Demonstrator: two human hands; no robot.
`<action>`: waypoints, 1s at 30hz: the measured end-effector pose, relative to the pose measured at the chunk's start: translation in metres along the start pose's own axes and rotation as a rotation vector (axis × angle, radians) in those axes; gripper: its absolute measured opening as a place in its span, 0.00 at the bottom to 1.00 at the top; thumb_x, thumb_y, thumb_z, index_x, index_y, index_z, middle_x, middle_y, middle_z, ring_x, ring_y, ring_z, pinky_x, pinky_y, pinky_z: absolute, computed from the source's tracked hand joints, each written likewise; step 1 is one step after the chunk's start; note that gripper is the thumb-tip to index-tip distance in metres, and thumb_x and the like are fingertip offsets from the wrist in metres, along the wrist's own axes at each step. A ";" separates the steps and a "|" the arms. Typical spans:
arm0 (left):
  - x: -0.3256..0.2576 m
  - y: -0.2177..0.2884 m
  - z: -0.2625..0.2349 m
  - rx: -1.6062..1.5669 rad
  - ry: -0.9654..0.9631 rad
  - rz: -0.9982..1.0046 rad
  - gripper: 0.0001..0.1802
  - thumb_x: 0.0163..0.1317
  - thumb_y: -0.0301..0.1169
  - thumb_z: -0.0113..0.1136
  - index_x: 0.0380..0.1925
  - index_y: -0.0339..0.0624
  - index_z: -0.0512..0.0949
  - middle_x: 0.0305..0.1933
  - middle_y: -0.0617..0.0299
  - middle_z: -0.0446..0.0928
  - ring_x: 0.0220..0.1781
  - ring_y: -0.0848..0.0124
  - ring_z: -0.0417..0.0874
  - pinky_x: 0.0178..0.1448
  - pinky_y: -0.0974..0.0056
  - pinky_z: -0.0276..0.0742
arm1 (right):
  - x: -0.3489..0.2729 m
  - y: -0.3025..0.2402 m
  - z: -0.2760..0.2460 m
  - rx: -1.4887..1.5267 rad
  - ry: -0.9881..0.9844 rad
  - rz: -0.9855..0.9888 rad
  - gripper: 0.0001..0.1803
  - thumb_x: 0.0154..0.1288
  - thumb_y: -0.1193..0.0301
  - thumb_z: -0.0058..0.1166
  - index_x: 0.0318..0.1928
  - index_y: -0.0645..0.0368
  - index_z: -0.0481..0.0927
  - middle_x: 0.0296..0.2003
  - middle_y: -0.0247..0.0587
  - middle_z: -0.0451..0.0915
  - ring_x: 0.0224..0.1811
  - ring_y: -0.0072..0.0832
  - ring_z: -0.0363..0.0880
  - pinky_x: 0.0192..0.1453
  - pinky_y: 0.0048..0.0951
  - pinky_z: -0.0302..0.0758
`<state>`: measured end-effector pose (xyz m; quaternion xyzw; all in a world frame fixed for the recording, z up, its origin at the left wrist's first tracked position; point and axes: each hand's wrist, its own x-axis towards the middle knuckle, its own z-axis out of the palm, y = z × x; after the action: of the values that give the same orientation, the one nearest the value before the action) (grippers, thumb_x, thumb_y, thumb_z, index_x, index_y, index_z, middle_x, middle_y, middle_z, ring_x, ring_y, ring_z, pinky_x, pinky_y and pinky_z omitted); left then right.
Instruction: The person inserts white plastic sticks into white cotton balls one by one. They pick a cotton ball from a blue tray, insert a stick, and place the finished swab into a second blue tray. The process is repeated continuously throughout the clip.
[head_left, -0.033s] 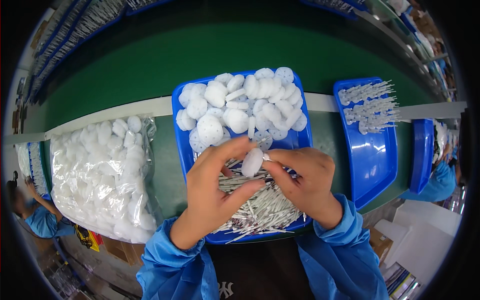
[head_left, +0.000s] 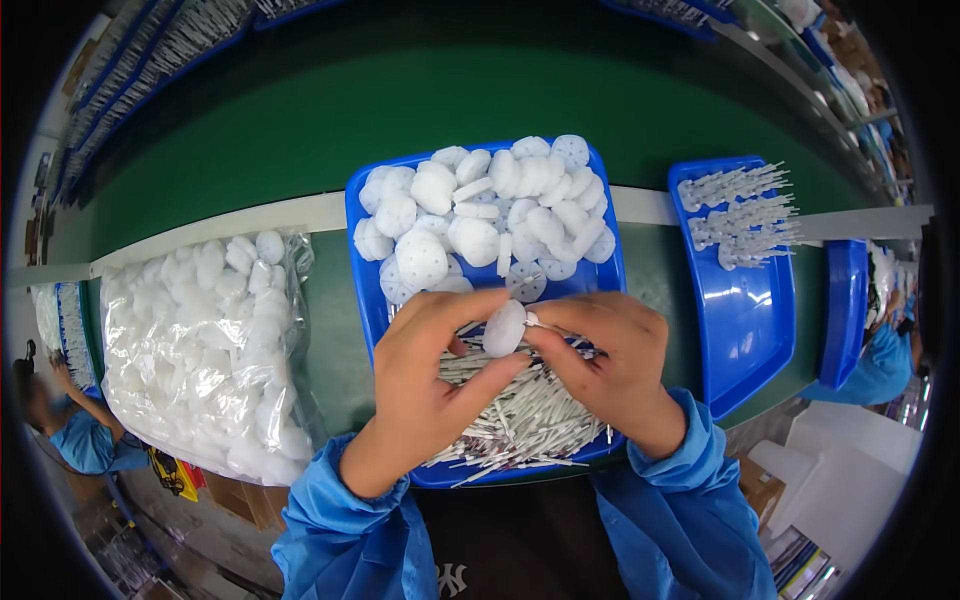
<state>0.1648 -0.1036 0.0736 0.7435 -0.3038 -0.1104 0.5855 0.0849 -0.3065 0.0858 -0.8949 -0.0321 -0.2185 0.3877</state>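
Over a blue tray (head_left: 355,200), a round white perforated disc (head_left: 503,329) is held on edge between my two hands. The thumb and index finger of my left hand (head_left: 425,375) bracket its lower and upper rims. My right hand (head_left: 612,350) pinches a small white stick (head_left: 531,319) against the disc's right side; most of that stick is hidden by the fingers. Below my hands, many thin whitish sticks (head_left: 520,415) lie in a loose heap in the near part of the tray. Piled white discs (head_left: 435,190) fill its far part.
A clear plastic bag of white discs (head_left: 200,360) lies to the left. On the right, a blue tray (head_left: 740,330) holds rows of stick-and-disc pieces (head_left: 740,215), with another blue tray (head_left: 845,310) beyond. Co-workers in blue sleeves (head_left: 85,440) appear at both sides.
My left index finger has come down closer to the disc's upper rim. The right hand and the disc stay nearly in place.
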 end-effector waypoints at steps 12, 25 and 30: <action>0.003 0.001 0.008 0.265 0.121 0.370 0.31 0.45 0.24 0.85 0.55 0.46 0.92 0.55 0.61 0.85 0.50 0.62 0.84 0.48 0.60 0.80 | -0.007 0.008 0.000 0.585 -0.114 0.235 0.19 0.66 0.80 0.73 0.56 0.64 0.88 0.45 0.41 0.91 0.45 0.25 0.91 0.52 0.29 0.86; 0.006 0.000 0.008 0.286 0.117 0.441 0.29 0.45 0.25 0.82 0.53 0.44 0.93 0.57 0.58 0.87 0.48 0.60 0.85 0.51 0.58 0.82 | -0.010 0.002 0.000 0.885 -0.112 0.322 0.15 0.72 0.82 0.67 0.58 0.66 0.83 0.51 0.43 0.89 0.55 0.27 0.89 0.62 0.32 0.85; 0.005 0.002 0.002 0.237 0.012 0.435 0.27 0.53 0.24 0.84 0.55 0.42 0.89 0.57 0.51 0.86 0.52 0.55 0.86 0.57 0.55 0.83 | -0.004 0.004 -0.008 0.855 -0.153 0.440 0.05 0.75 0.79 0.67 0.48 0.65 0.85 0.42 0.38 0.90 0.46 0.20 0.90 0.50 0.26 0.85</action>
<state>0.1674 -0.1084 0.0759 0.7248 -0.4638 0.0592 0.5060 0.0790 -0.3142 0.0865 -0.6545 0.0428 -0.0323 0.7542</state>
